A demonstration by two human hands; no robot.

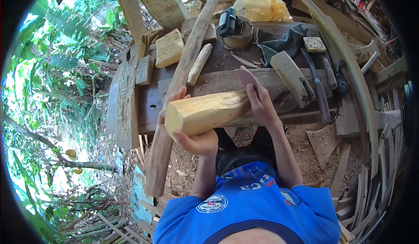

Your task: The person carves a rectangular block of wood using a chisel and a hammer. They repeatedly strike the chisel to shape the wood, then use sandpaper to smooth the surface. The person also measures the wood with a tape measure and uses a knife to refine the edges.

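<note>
My left hand (200, 142) is wrapped round the near-left end of a smoothed yellow wood block (205, 111), its thumb below and its fingers behind. The block is held in the air over the bench's near edge, its flat end facing left. At the block's right end, my right hand (263, 106) pinches a thin pinkish-brown sheet (247, 78) that looks like sandpaper. The sheet stands up above the fingers, close to the narrow end of the block. Whether it touches the wood cannot be made out.
A long rough pole (192, 54) crosses the bench (150, 106) on the left. Beyond lie a pale block (170, 48), a wood stick (200, 65) and a grey cloth (281, 41). To the right are a notched wood piece (291, 76) and a wooden-handled blade (322, 97).
</note>
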